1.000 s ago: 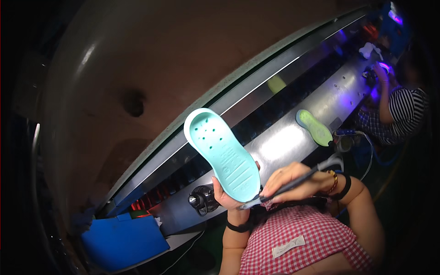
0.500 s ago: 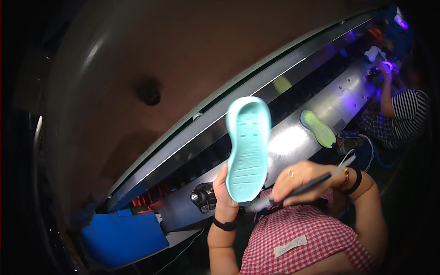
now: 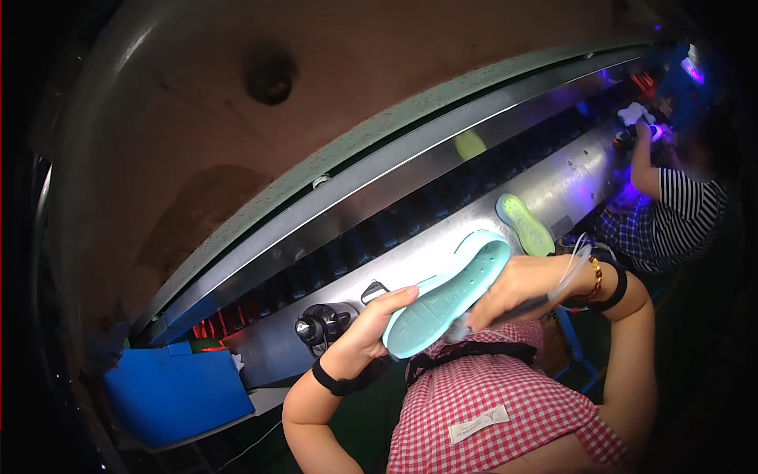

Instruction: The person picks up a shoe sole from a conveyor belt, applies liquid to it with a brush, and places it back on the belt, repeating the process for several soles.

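Observation:
A turquoise shoe sole is tilted in front of me, its hollow inner side with grooves and small holes facing up. My left hand grips it by its left edge, thumb on the rim and fingers underneath. My right hand is closed round a brush, whose blurred bristles are at the sole's near edge. Whether they touch it I cannot tell. The brush's handle is mostly hidden by the hand, and a clear tube runs beside the right wrist.
A yellow-green sole lies on the metal bench. Behind runs a dark roller track, with a yellow-green piece beyond. A black device and blue bin are at left. A co-worker in stripes sits at right.
The sole has come down and tipped from upright to slanting, its upper end now toward the right. My left hand has moved left, and the brush has gone along the sole's near side.

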`<state>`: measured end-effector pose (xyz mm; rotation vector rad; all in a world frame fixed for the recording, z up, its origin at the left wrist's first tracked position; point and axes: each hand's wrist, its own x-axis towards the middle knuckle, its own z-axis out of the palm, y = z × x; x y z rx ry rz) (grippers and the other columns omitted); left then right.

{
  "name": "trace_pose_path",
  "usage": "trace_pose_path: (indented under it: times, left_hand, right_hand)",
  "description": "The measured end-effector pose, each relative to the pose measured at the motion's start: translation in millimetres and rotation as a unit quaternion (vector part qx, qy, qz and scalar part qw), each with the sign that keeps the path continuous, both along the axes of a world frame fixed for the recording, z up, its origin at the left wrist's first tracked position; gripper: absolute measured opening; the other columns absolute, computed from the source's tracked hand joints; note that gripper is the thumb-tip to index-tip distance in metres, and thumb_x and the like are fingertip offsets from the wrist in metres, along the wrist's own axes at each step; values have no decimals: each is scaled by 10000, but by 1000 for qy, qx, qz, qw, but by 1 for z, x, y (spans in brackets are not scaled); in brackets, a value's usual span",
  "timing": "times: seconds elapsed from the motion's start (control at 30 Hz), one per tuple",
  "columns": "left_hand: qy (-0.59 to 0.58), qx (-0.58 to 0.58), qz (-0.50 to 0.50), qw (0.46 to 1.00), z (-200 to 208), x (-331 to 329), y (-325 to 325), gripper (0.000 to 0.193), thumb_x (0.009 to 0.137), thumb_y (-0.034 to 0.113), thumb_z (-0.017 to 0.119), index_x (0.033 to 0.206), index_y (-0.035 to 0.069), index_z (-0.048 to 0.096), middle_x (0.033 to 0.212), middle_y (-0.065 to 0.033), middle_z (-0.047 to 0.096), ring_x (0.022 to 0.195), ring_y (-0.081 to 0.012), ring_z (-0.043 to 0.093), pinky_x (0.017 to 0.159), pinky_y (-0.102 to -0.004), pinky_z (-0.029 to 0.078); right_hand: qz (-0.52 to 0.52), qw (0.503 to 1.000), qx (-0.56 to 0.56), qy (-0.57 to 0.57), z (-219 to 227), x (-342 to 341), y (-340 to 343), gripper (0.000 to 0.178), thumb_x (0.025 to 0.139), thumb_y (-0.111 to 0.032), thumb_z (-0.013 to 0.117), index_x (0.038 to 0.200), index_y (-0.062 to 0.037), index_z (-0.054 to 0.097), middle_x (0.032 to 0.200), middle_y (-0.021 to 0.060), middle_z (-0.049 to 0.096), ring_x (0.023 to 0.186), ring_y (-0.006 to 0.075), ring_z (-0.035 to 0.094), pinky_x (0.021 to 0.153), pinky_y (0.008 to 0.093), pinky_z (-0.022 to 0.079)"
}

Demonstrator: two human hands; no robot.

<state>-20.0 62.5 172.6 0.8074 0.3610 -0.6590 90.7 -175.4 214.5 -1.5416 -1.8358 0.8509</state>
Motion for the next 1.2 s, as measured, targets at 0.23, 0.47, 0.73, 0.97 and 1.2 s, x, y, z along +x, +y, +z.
trace_pose_path:
  times: [0.23,0.47,0.73,0.97,1.2]
  left_hand:
    - [-9,80,3,997,1,-7,10,486,873,298,522,1201,-55,453,1049,-151,569,874,-169,607,712,-273,527]
    - [-82,86,110,987,-8,-16,8,485,876,262,515,1236,-46,415,1058,-131,569,908,-174,597,759,-269,502]
    - [-46,-94,178,978,-54,-8,-28,546,871,325,427,1262,-48,357,1185,-235,489,1040,-359,533,882,-496,442]
    - [-5,-119,218,969,-75,-5,-18,519,893,345,404,1245,-37,392,1178,-214,510,1030,-363,540,886,-538,420]
    - [-109,34,353,929,-18,-68,21,578,857,350,361,1295,-26,340,1232,-219,466,1029,-416,520,862,-605,401]
  right_hand:
    - [-76,997,0,9,10,6,-13,219,784,-116,582,993,-54,604,1011,126,624,932,282,596,781,334,476]
    - [-166,982,76,56,-44,6,-24,212,789,-133,619,980,-41,614,992,135,630,898,280,609,776,343,474]
    - [-373,872,92,302,-85,-15,6,200,782,-64,624,975,-18,650,790,74,654,632,69,570,584,202,459]
    - [-556,792,224,117,-103,-13,37,185,783,-25,603,964,-1,637,832,99,657,598,103,590,508,201,461]
    - [-470,724,332,381,-44,5,-68,750,724,-105,609,1352,0,213,819,151,648,407,60,491,349,170,392]
